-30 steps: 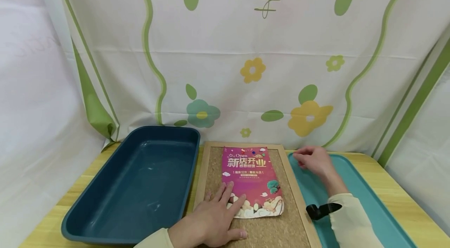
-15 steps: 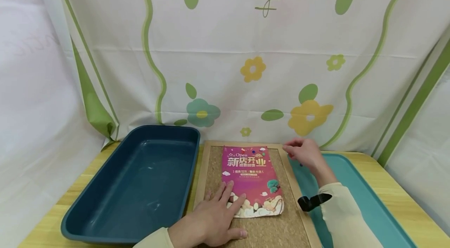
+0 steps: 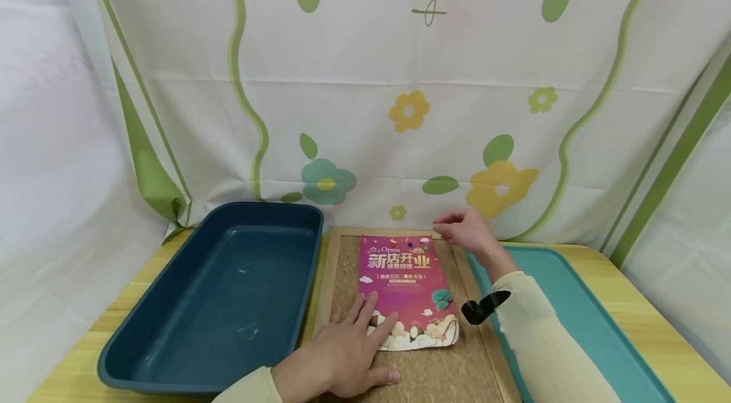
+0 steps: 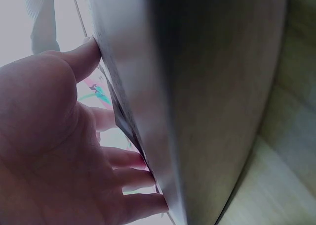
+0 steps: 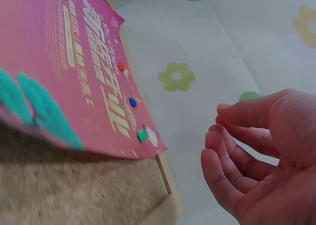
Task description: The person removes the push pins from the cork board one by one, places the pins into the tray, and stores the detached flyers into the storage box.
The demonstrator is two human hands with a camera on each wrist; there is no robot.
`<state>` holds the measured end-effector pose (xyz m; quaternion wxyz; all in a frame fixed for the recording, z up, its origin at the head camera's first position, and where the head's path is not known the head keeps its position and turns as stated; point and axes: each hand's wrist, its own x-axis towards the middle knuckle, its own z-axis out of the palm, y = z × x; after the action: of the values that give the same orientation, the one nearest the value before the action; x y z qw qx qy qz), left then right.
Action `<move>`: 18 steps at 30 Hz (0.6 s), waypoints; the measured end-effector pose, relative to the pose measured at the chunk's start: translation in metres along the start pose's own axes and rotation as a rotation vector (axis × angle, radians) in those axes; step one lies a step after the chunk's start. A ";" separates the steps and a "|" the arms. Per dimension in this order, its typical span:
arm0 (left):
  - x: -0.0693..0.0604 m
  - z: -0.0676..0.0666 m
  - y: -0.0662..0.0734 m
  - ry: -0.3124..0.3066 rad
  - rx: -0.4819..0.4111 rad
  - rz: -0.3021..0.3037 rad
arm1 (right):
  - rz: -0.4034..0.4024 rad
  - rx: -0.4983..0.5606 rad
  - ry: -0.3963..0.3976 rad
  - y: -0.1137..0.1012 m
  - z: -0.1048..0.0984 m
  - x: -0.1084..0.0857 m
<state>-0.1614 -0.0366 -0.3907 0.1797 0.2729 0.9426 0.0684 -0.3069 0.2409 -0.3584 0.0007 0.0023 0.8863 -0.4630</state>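
Note:
A magenta poster (image 3: 408,289) with gold lettering lies on a wood-framed cork board (image 3: 445,374). My left hand (image 3: 348,352) rests with spread fingers on the poster's lower left and the cork; the left wrist view shows it from the side. Beyond the poster's upper right corner, my right hand (image 3: 469,231) hovers near the board's far edge. Its thumb and index fingertips (image 5: 223,106) meet; anything tiny between them is hidden. A red push pin (image 5: 122,66), a blue push pin (image 5: 133,102) and a green push pin (image 5: 142,135) sit along the poster's top edge.
A deep dark blue tub (image 3: 211,301) stands left of the board. To the right lies a shallow teal tray (image 3: 577,301), partly under my right forearm. A flower-printed white cloth (image 3: 365,92) hangs behind the wooden table (image 3: 657,320).
My right hand has moved left and away from me, from over the teal tray to the board's far right edge. The left hand and poster have stayed in place.

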 end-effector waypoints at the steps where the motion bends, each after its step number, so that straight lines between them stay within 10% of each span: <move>1: 0.000 0.000 0.000 0.001 0.001 0.000 | -0.005 0.001 -0.001 -0.002 0.002 0.001; 18: 0.000 0.000 -0.001 -0.003 0.007 0.008 | 0.020 -0.006 -0.014 -0.037 0.059 0.016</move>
<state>-0.1622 -0.0372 -0.3911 0.1800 0.2772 0.9415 0.0654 -0.3234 0.1720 -0.3618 0.0113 0.0078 0.8875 -0.4605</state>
